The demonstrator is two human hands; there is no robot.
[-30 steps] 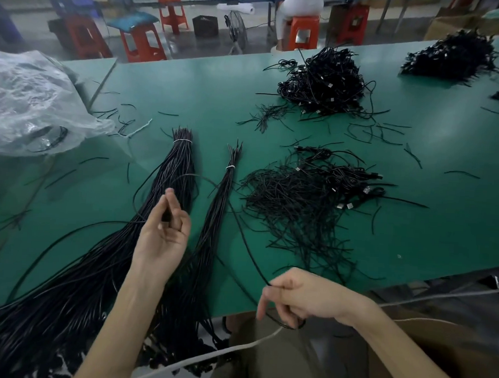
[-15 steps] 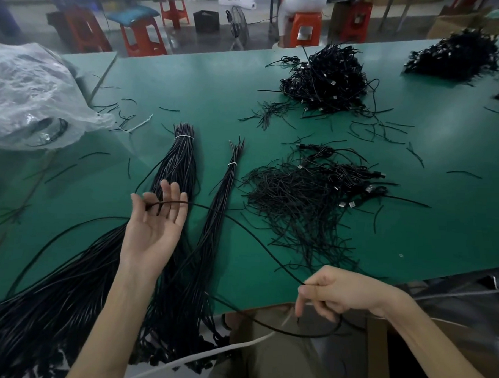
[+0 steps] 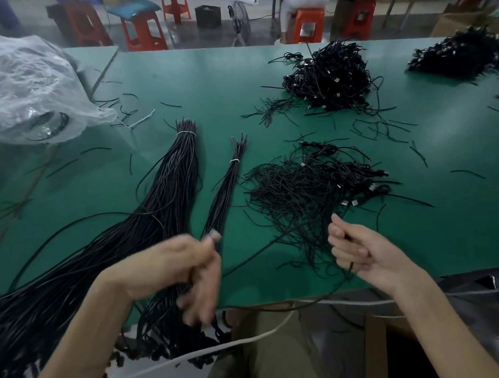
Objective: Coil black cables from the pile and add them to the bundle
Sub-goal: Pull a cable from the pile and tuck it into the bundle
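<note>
Head view: one black cable (image 3: 268, 248) ran as a thin, slack line from the closed right hand (image 3: 362, 252), curled around it, leftward and nearer toward the left hand (image 3: 179, 267). Left hand blurred, fingers bent; grip not clear enough to tell. Lay directly over the small tied bundle (image 3: 228, 182), long axis pointing away up the green table (image 3: 207, 81). Loose pile (image 3: 308, 191) sat just beyond the right hand.

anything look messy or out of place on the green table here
Yes. Short black offcuts lie scattered over the green table, outside the piles. One cable arcs loose from the big tied bundle, and the bundle's near end hangs over the table edge.
</note>
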